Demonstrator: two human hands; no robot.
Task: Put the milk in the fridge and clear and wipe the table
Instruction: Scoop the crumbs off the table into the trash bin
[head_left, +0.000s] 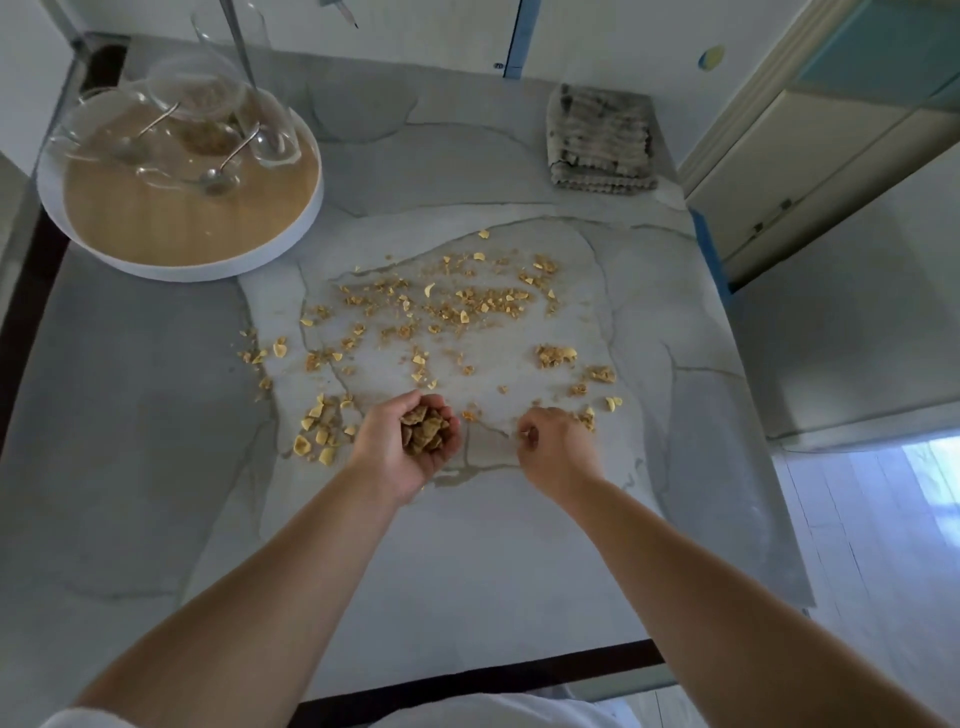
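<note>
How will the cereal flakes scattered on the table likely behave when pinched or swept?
The cereal flakes look thin and already broken into crumbs, so probably light and brittle. The left hand cups a loose pile that would likely spill if tipped. The right hand pinches small bits; the finest crumbs probably need wiping.

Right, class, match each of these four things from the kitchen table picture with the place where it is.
Things:
1 spoons
2 folded cloth
3 gathered cereal pieces
4 loose cereal flakes

Places:
A spread over the middle of the table
B on the round tray, far left
C in the cupped left hand
D at the table's far right corner

Pairs: 1-B, 2-D, 3-C, 4-A
</note>
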